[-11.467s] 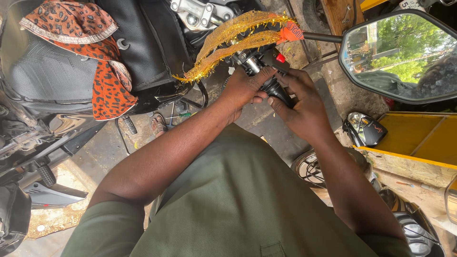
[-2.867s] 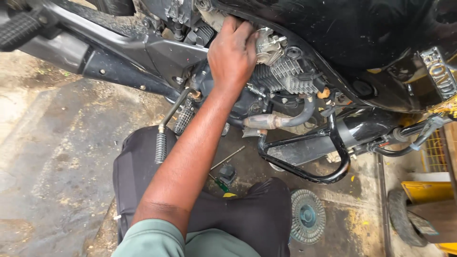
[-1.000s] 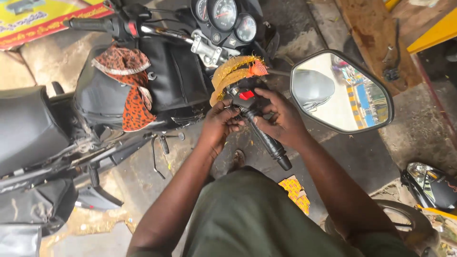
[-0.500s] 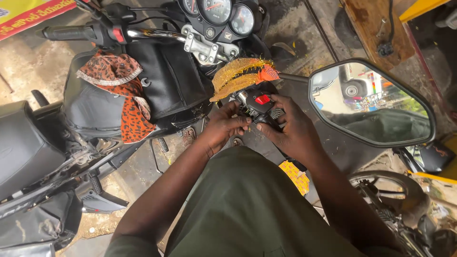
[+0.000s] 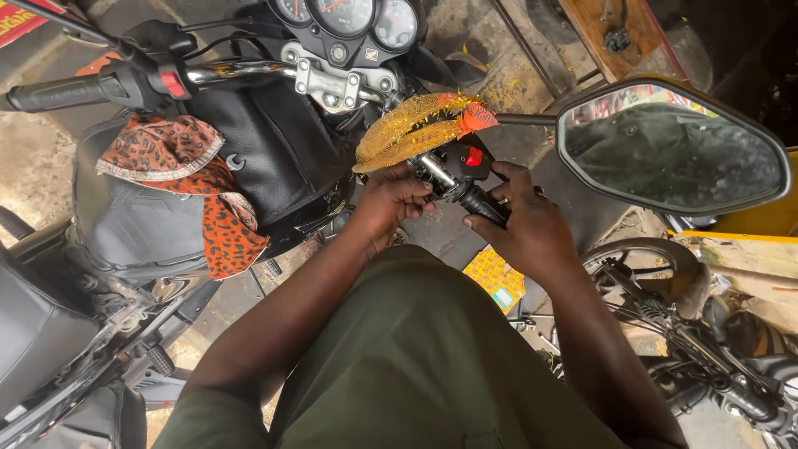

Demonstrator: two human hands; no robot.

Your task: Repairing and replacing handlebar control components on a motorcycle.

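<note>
Mirror (image 5: 673, 145) has swung right; left hand (image 5: 391, 195) and right hand (image 5: 528, 220) both grasp the throttle grip (image 5: 478, 199)

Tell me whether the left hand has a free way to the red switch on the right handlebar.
Probably yes. The left hand already touches the housing beside the red switch, which shows uncovered; the right hand holds the grip lower down, and the yellow tassel lies just above.

Not much in the way of packaging here. A flat yellow packet (image 5: 496, 278) with a blue patch lies on the ground under the handlebar, just below the person's hands. A red and yellow sign (image 5: 18, 18) peeks in at the top left corner. Three round gauges (image 5: 347, 12) sit on the dash.
</note>
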